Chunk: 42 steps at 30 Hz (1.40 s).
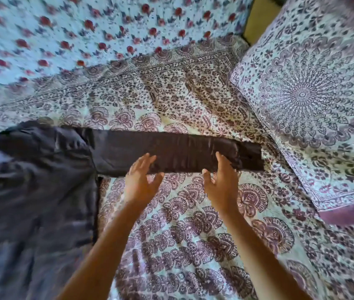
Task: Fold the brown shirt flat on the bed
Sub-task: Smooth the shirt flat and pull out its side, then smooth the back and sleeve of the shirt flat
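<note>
The dark brown shirt (37, 180) lies spread on the patterned bed (182, 224), its body at the left. One long sleeve (178, 151) stretches flat to the right, its cuff near the pillow. My left hand (141, 180) hovers at the sleeve's near edge with fingers spread and relaxed, holding nothing. My right hand (221, 180) is beside it, a little to the right, also with loose straight fingers over the sleeve's near edge. Both forearms reach in from the bottom of the view.
A large pillow (314, 100) in a purple mandala print sits at the right, close to the sleeve's cuff. A light cloth with red flowers (98, 29) covers the far side. A yellow wall strip (260, 16) shows at top right.
</note>
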Each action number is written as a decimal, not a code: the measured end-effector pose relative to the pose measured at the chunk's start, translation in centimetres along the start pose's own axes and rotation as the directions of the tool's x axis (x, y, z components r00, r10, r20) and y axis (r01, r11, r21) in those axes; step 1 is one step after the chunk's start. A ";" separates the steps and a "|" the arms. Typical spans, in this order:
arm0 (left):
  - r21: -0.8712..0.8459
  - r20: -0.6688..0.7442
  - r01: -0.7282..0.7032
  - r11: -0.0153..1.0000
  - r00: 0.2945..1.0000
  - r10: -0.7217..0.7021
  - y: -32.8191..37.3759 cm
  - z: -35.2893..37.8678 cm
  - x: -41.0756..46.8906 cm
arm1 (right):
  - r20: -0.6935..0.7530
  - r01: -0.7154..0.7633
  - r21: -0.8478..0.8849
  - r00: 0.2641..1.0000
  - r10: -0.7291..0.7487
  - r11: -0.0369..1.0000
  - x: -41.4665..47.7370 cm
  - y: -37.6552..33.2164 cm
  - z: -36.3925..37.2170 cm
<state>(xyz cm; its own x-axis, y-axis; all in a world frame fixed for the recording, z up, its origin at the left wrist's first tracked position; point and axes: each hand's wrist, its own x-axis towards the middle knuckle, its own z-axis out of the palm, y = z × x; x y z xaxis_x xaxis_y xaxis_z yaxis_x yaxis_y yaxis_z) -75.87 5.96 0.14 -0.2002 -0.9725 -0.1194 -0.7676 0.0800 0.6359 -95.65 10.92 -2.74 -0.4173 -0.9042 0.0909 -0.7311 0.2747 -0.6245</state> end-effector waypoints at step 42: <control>0.037 -0.579 0.520 0.854 0.707 -0.405 -28.7 -45.1 -60.6 | 0.251 0.697 0.245 0.626 -0.739 0.674 -54.3 -52.7 6.8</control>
<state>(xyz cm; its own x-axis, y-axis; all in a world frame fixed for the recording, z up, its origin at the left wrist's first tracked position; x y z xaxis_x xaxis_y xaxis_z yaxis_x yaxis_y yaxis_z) -14.31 52.69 23.51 0.5222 -0.8470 0.0997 -0.7819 -0.4289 0.4524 -30.77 43.37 20.01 0.4143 -0.8506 0.3238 -0.6516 -0.5256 -0.5470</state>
